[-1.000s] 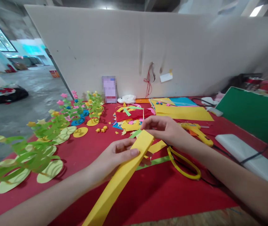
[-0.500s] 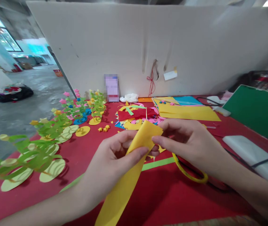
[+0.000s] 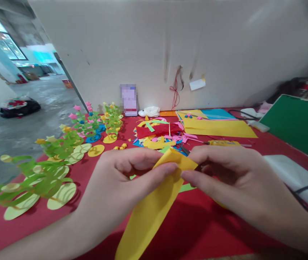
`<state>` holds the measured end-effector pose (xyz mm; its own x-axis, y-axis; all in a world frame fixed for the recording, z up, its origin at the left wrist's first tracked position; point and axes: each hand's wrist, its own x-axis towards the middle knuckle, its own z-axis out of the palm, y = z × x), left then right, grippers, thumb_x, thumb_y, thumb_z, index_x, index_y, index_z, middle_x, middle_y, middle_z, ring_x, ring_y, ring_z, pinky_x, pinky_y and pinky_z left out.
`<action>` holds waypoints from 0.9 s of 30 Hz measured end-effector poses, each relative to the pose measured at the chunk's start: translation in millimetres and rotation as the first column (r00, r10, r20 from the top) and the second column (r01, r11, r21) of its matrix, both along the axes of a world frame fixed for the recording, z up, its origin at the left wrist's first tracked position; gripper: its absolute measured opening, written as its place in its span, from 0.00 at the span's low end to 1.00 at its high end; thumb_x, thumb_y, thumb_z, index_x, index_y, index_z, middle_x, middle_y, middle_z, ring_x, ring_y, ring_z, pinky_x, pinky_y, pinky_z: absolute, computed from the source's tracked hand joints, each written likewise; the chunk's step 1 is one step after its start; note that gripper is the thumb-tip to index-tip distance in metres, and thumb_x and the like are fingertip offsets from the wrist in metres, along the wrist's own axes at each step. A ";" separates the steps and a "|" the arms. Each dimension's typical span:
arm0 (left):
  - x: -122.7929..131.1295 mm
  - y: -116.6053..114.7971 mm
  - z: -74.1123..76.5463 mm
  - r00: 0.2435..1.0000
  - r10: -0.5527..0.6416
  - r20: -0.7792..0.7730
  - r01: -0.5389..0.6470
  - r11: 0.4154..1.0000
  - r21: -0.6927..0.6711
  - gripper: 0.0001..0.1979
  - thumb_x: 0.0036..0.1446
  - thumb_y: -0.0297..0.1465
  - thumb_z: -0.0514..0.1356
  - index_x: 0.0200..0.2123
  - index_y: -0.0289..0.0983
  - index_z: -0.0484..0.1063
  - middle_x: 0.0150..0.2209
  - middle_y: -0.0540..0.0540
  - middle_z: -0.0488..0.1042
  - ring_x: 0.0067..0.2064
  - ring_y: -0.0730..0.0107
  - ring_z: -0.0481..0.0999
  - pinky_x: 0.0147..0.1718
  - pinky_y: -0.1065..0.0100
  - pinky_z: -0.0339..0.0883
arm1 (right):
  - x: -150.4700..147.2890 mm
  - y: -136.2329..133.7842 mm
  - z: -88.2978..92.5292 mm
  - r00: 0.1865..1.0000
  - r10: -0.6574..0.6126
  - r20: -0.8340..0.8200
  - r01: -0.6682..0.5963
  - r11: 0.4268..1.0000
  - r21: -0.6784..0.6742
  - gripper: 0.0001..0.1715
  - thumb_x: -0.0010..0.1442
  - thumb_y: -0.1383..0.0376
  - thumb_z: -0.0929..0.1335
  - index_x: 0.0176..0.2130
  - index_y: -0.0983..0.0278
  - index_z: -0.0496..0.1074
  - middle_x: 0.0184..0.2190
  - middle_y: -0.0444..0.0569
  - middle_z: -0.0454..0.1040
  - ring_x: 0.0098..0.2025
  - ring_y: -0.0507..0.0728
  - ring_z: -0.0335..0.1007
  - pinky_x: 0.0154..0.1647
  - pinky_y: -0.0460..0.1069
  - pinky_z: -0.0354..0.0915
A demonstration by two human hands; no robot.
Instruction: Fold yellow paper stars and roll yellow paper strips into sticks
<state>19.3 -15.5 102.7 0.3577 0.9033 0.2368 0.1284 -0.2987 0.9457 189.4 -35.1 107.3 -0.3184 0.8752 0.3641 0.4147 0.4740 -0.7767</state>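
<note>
"What's different from a second ago?"

"The right hand (image 3: 232, 180) sits lower in view, and the top of the yellow paper strip (image 3: 151, 213) now juts out toward it."

"Who's holding the strip?"

"Both. The left hand (image 3: 124, 180) grips it near the top, thumb across the front face. The right hand pinches the jutting corner between thumb and fingers."

"Where does the rest of it go?"

"Down toward the near edge, above the red tabletop (image 3: 197, 231). A light green strip (image 3: 188, 187) lies beyond it, partly hidden."

"And around them?"

"Paper scraps (image 3: 158, 130) heap up just past the hands, with yellow sheets (image 3: 219, 128) farther right. Leafy green paper plants (image 3: 71, 142) on round bases stand at left. Behind the right hand, a yellow tool (image 3: 224, 143) shows only in part."
</note>
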 end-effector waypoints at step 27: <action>-2.3 21.4 -8.6 0.990 -0.058 -0.129 0.036 0.986 -0.163 0.09 0.49 0.34 0.60 0.21 0.37 0.76 0.17 0.55 0.69 0.18 0.83 0.62 0.15 0.82 0.52 | 26.9 34.9 -13.3 0.930 0.022 -0.368 -0.199 0.870 -0.451 0.07 0.53 0.63 0.67 0.25 0.61 0.65 0.16 0.38 0.62 0.14 0.44 0.52 0.12 0.41 0.49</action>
